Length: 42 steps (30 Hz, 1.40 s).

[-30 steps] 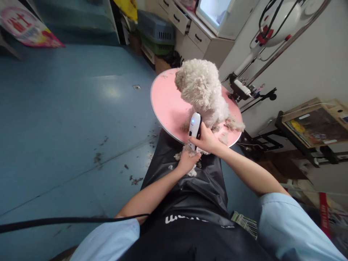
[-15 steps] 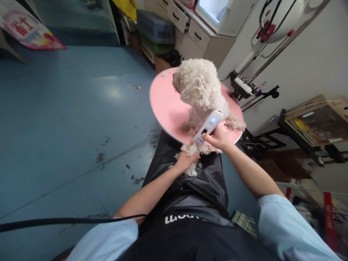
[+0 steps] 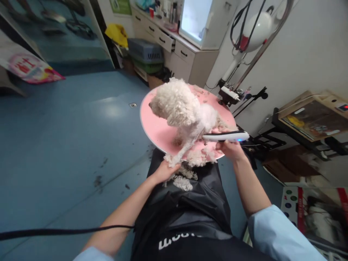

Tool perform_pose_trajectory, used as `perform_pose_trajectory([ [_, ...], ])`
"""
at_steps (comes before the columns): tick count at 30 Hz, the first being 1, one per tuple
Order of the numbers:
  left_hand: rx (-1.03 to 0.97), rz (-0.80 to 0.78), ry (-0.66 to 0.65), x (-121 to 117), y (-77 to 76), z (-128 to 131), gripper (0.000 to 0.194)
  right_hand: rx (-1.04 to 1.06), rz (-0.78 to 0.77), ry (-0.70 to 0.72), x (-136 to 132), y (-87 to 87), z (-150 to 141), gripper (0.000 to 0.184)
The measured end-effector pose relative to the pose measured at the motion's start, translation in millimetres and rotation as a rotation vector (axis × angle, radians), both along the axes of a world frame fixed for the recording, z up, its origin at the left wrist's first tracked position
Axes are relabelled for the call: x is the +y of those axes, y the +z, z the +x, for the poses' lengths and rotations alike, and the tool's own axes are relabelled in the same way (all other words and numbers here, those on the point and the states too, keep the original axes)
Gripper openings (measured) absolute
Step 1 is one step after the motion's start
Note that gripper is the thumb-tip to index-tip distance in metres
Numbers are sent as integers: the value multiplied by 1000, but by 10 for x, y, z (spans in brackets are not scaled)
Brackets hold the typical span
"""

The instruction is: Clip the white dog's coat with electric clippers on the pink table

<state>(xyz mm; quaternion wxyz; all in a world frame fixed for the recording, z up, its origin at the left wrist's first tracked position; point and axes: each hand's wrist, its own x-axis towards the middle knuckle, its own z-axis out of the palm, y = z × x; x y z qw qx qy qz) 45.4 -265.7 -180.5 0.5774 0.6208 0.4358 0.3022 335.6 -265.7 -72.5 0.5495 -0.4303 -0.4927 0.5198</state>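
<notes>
A curly white dog [image 3: 178, 101] is on a round pink table [image 3: 152, 127], its head turned to the left. My left hand [image 3: 164, 171] is closed around the paw end of its outstretched leg [image 3: 186, 146] at the table's near rim. In my right hand [image 3: 230, 148] is a white clipper [image 3: 228, 136] with a blue light, its head end at the dog's side by the raised leg. Cut fur [image 3: 197, 158] lies along the near edge of the table. More clumps of fur [image 3: 182, 183] rest on my black apron [image 3: 190, 206].
A metal stand with a tool holder [image 3: 230, 94] rises behind the table at right. Beyond are cabinets [image 3: 185, 58] and a pet carrier [image 3: 145, 50]. A wooden box [image 3: 312, 116] sits on a rack at right. Dark hair tufts [image 3: 98, 180] litter the blue floor.
The clipper has swung from an upright slant over the near rim to nearly level at the dog's side. My left hand has moved left and down, and the dog's leg now shows stretched out.
</notes>
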Motion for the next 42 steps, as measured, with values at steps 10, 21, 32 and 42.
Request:
perform_pose_trajectory([
  [10,205,-138,-68,89,542,-491,50,-211,231,-85,769,187,-7,43],
  [21,244,-372,67,-152,868,-530,57,-230,313,52,438,-342,-75,39],
  [32,196,-492,160,-218,898,-504,67,-84,406,-84,431,-353,-343,40],
  [42,146,-532,173,-240,969,-437,64,-214,500,-185,174,-649,-435,41],
])
